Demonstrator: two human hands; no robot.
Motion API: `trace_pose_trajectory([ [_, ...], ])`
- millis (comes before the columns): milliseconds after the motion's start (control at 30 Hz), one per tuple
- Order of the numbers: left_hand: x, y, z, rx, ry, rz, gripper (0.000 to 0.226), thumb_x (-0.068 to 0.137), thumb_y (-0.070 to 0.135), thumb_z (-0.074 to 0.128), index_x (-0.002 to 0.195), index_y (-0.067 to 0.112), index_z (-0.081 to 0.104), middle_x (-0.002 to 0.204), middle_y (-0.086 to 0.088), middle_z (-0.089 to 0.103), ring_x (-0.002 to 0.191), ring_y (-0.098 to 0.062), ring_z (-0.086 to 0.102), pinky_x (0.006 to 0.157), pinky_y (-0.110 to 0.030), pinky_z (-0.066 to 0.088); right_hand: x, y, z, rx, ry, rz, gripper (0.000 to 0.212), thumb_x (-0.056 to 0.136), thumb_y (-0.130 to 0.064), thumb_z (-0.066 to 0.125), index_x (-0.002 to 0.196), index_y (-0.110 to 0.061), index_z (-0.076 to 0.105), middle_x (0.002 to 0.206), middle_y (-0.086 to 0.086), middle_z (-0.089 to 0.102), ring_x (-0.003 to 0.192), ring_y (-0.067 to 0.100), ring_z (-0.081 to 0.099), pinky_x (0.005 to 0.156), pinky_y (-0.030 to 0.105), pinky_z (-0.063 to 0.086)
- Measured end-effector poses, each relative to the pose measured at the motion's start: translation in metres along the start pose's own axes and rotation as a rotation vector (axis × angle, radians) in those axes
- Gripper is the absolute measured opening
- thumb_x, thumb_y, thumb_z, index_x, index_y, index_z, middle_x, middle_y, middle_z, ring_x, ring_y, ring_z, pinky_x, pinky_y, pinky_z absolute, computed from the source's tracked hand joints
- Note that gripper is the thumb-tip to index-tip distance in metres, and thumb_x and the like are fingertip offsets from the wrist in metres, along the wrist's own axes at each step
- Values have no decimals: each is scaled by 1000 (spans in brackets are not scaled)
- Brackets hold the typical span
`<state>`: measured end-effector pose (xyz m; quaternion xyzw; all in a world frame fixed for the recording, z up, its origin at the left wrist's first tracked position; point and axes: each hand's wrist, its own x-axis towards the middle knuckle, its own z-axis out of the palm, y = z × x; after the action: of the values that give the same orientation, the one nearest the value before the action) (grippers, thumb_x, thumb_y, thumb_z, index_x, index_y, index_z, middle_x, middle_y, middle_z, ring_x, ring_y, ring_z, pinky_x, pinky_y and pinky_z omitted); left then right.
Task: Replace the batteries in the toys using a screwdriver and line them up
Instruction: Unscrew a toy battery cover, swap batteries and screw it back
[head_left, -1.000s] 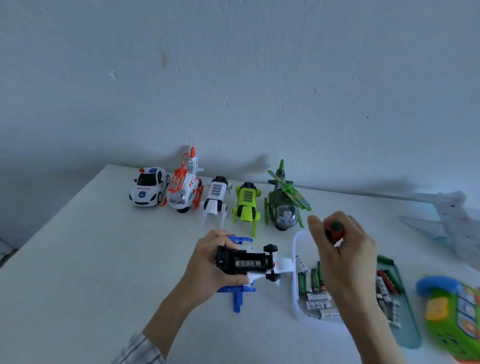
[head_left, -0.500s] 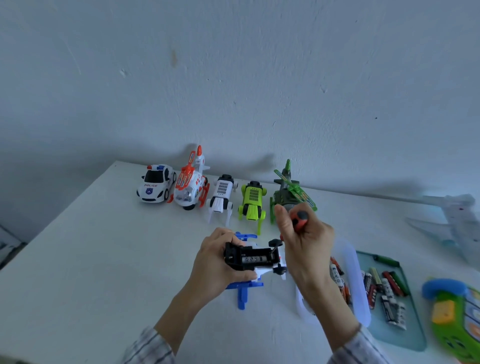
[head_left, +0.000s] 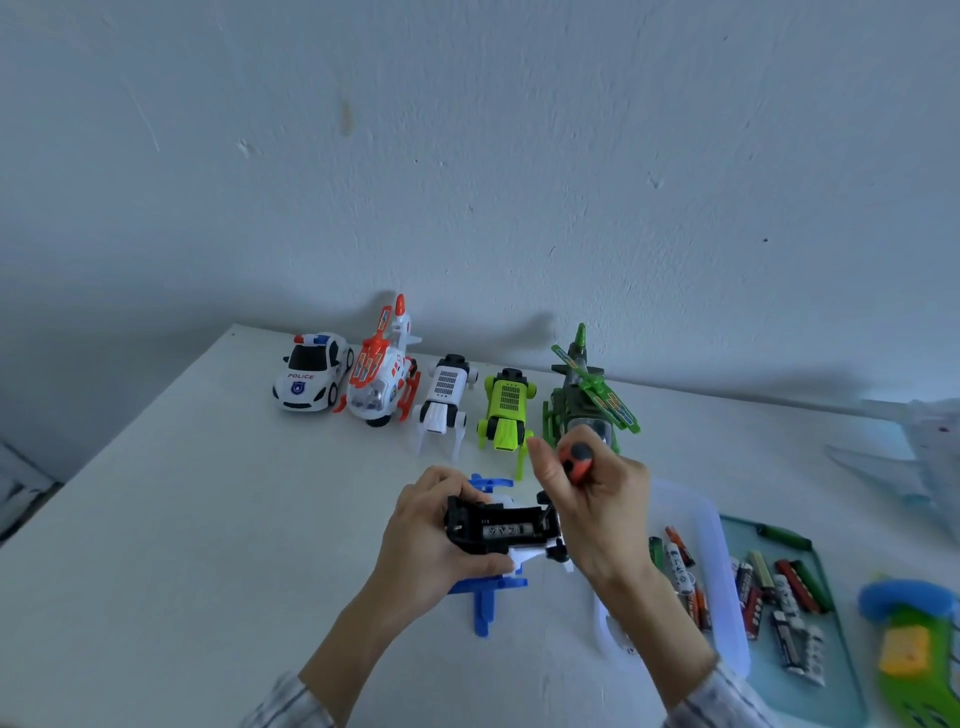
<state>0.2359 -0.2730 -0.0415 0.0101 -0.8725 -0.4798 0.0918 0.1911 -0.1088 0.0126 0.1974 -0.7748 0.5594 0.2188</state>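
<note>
My left hand (head_left: 426, 540) grips a white and blue toy plane (head_left: 498, 535) turned belly-up, its black battery bay showing a battery. My right hand (head_left: 597, 509) holds a red and black screwdriver (head_left: 575, 457) upright over the toy's right end; its tip is hidden behind my fingers. Along the wall stand a police car (head_left: 310, 373), an orange-white helicopter (head_left: 382, 379), a white robot dog (head_left: 444, 400), a green robot dog (head_left: 506, 410) and a green helicopter (head_left: 587, 395).
A clear box (head_left: 722, 597) of batteries sits right of my hands, and beside it a teal tray (head_left: 841, 675) holds more batteries (head_left: 779, 597). A green toy phone (head_left: 914, 649) lies at the far right. A pale toy plane (head_left: 924, 441) rests near the wall.
My right hand carried the screwdriver from above the battery box leftwards to the toy plane's right end. The left hand kept its grip on the toy.
</note>
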Motion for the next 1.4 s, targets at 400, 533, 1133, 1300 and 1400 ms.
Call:
trace_pose_trajectory([
  [400, 1, -2, 2, -34, 36, -32, 56, 35, 55, 82, 85, 39, 64, 104, 23, 52, 99, -13, 56, 82, -33, 48, 7, 8, -15, 377, 272, 567, 39, 93, -25, 57, 62, -2, 51, 52, 24, 53, 33, 21, 40, 36, 24, 32],
  [533, 2, -2, 6, 1, 38, 6, 62, 37, 56, 80, 93, 43, 57, 106, 21, 51, 97, -10, 56, 78, -30, 47, -9, 20, -9, 686, 328, 947, 39, 92, -29, 58, 61, -9, 46, 52, 15, 55, 33, 20, 40, 33, 21, 30],
  [1133, 1, -8, 19, 117, 158, 5, 49, 32, 61, 68, 76, 50, 50, 93, 25, 52, 85, -10, 58, 68, -14, 42, -30, -46, 5, -875, -626, 406, 8, 83, -11, 45, 85, -18, 42, 103, 1, 34, 77, 19, 34, 62, 28, 29],
  [1300, 0, -14, 23, 86, 215, 10, 45, 35, 58, 70, 75, 49, 51, 91, 21, 55, 80, -13, 60, 68, -26, 51, -28, -53, 12, -961, -566, 290, 24, 67, -5, 53, 91, -8, 58, 99, 6, 45, 79, 23, 53, 59, 30, 31],
  [1400, -1, -15, 24, 103, 228, 18, 43, 37, 58, 68, 74, 49, 49, 89, 21, 54, 79, -11, 58, 66, -23, 48, -32, -47, 10, -962, -614, 360, 25, 93, -11, 34, 112, -12, 50, 117, 3, 36, 100, 20, 47, 70, 28, 29],
])
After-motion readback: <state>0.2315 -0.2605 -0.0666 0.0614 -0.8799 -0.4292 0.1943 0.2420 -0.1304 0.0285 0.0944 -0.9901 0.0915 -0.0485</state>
